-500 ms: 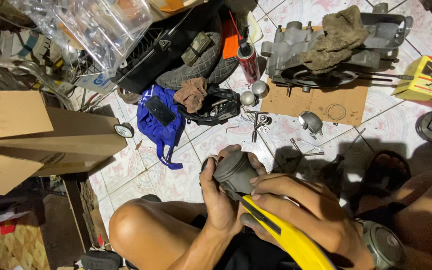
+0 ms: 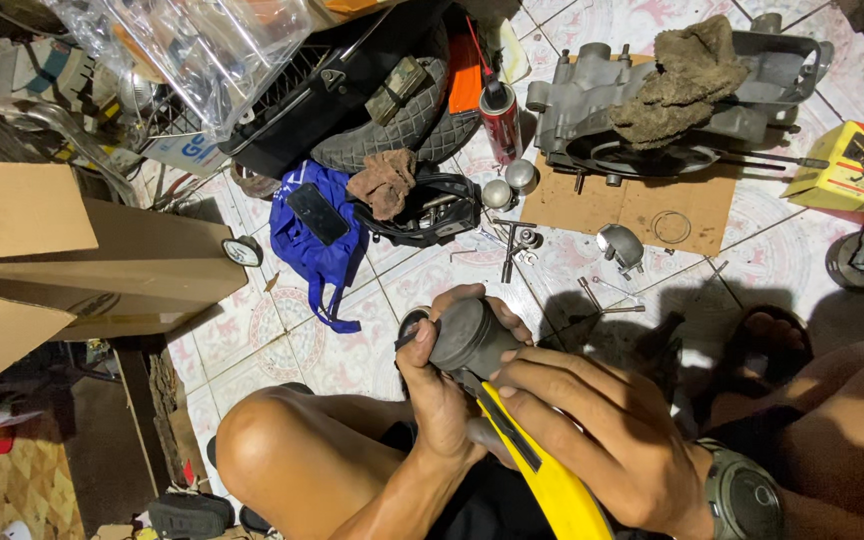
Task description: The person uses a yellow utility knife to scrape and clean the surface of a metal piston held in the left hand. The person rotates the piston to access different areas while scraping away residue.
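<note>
Though tiles lie near, hands [image 2: 512, 400] on piston [image 2: 467, 335]

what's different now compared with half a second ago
Very little. The left hand grips the grey metal cylinder as before, and the right hand keeps the yellow-handled tool against it. The view only shifted slightly; blue bag, spray can and engine casing lie unmoved.

2 hands [image 2: 512, 400], 1 piston [image 2: 467, 338], 1 spray can [image 2: 500, 122], 2 rags [image 2: 384, 182], 1 blue bag [image 2: 307, 250]
</note>
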